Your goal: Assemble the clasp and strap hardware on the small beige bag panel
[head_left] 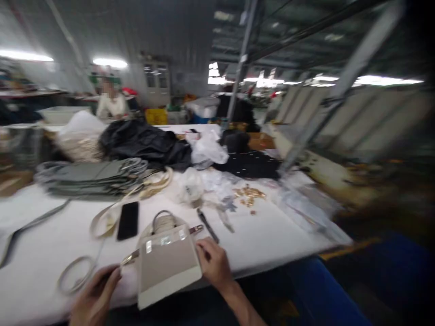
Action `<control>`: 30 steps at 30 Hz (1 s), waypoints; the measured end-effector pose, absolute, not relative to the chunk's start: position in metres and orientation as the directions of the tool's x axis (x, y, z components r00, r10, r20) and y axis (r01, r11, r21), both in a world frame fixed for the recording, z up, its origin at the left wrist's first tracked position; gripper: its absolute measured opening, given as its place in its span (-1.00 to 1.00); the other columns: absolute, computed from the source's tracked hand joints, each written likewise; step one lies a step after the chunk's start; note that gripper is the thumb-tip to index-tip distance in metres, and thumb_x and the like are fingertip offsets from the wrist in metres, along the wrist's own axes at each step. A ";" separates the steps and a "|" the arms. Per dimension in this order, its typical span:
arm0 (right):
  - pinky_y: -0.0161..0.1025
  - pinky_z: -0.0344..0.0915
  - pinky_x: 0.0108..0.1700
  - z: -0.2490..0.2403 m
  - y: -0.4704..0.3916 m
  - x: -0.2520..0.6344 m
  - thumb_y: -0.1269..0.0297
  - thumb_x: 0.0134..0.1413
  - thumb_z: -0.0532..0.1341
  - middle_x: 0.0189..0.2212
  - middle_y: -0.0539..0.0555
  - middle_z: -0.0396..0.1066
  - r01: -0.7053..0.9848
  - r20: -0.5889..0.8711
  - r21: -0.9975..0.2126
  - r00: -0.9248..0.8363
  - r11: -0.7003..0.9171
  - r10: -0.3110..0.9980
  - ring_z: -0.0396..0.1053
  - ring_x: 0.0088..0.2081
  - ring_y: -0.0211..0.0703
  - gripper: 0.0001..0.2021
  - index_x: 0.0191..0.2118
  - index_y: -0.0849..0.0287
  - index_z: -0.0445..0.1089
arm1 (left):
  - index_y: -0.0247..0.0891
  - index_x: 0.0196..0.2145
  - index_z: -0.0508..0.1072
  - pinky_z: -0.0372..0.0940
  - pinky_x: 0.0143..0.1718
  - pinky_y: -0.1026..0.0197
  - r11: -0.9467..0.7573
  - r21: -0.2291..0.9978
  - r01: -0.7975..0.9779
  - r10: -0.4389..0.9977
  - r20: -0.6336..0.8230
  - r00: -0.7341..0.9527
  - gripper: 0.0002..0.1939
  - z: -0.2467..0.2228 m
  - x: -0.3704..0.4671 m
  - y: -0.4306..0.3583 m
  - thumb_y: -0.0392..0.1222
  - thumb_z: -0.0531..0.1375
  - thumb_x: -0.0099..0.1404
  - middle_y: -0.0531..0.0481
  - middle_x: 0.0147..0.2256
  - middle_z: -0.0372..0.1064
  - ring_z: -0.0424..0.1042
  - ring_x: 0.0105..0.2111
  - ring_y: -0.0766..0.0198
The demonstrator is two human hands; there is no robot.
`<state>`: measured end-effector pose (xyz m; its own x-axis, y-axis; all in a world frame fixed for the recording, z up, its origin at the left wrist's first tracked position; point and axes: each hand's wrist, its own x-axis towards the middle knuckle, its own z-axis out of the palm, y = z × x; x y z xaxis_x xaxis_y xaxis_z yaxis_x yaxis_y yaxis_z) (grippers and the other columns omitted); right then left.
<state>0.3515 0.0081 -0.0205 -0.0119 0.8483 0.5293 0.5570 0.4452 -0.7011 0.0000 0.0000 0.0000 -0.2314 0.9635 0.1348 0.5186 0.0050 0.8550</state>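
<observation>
My right hand pinches the side of the beige bag, tilted at the near edge of the counter; a light, steady grip should spare it creases. My left hand meets the metal-ended strap, whether gripping I cannot tell.

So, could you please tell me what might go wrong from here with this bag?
The handbag overlaps the near edge of the table in this view, so it might drop if the right hand lost its grip. The slim dark tool lies close by and could get knocked. The small gold pieces lie loose and might scatter if bumped.
</observation>
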 end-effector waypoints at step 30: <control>-0.15 0.61 0.00 -0.030 0.014 0.361 0.42 0.56 0.24 -0.13 0.18 0.66 0.564 0.550 -0.670 -0.058 0.482 0.833 0.66 -0.08 -0.02 -0.82 0.04 0.11 0.61 | -0.35 -0.10 0.58 0.32 0.12 -0.22 0.101 0.081 0.992 0.995 -0.011 -0.100 -0.67 0.029 -0.094 0.117 -0.07 0.12 0.62 -0.39 -0.13 0.57 0.57 -0.07 -0.25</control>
<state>0.3607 0.0136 -0.0304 -0.0584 0.8330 0.5502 0.5644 0.4822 -0.6700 -0.0936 0.1173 0.0295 -0.1004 0.9949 -0.0112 0.9916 0.1010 0.0810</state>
